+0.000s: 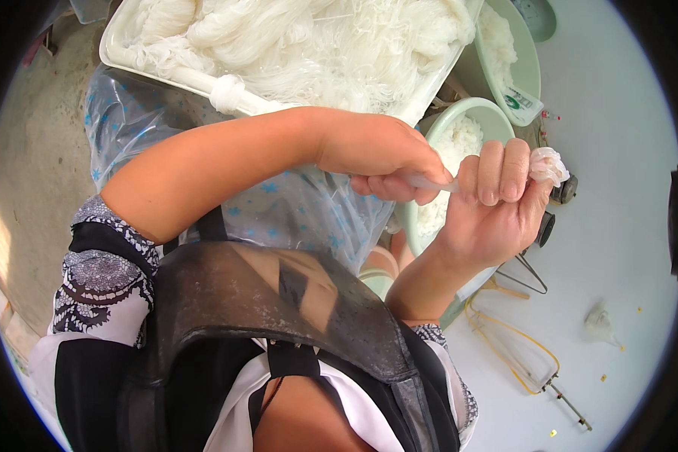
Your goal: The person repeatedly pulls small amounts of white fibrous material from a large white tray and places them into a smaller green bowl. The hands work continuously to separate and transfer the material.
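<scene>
My left hand [390,161] reaches across from the left and pinches a translucent white strand [429,182], which looks like wet casing. The strand runs into my right hand [491,198], whose fingers are curled round it, palm side towards me. A bunched wad of the same white material [548,165] shows at the thumb side of my right hand. Behind my left forearm stands a white tray [164,75] heaped with wet white strands [316,45] in loose hanks. One knotted bundle [226,93] hangs over its near rim.
Two pale green tubs [500,116] [528,62] with white material stand right of the tray. A clear plastic sheet with blue stars [271,209] hangs below it. On the white surface [610,226] at right lie a yellow-looped item with a metal rod [565,398] and a small clear bag [599,322].
</scene>
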Motion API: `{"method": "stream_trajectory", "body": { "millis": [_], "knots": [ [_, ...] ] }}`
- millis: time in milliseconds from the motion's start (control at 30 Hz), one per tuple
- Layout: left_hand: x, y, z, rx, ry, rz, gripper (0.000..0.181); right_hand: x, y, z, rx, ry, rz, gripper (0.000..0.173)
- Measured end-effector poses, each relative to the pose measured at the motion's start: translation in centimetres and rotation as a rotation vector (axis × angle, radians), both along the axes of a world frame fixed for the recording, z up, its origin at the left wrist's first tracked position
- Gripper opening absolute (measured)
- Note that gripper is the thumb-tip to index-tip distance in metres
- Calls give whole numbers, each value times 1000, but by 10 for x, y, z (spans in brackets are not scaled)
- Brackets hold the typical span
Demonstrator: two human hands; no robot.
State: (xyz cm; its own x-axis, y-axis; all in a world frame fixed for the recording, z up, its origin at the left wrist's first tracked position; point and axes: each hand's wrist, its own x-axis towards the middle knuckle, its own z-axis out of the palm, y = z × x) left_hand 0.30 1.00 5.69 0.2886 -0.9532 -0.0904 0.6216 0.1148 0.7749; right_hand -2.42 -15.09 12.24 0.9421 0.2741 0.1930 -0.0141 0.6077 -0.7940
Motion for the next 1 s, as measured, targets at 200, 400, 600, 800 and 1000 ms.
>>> {"method": "stream_trajectory", "body": {
  "millis": [200,400,600,800,1000],
  "knots": [
    [-1,-5,-4,109,-430,59,26,1,-12,-3,3,42,-145,31],
    [-11,-5,-10,149,-731,286,25,5,-11,-4,-68,17,-233,31],
    [-10,-24,-31,159,-803,608,28,2,-41,-16,-338,-202,-551,30],
    [5,-29,-29,352,-47,536,32,-4,-106,-73,-2280,-813,-684,36],
    [33,-53,45,476,-396,527,51,10,-61,-68,-1344,-426,36,30]
  ]
}}
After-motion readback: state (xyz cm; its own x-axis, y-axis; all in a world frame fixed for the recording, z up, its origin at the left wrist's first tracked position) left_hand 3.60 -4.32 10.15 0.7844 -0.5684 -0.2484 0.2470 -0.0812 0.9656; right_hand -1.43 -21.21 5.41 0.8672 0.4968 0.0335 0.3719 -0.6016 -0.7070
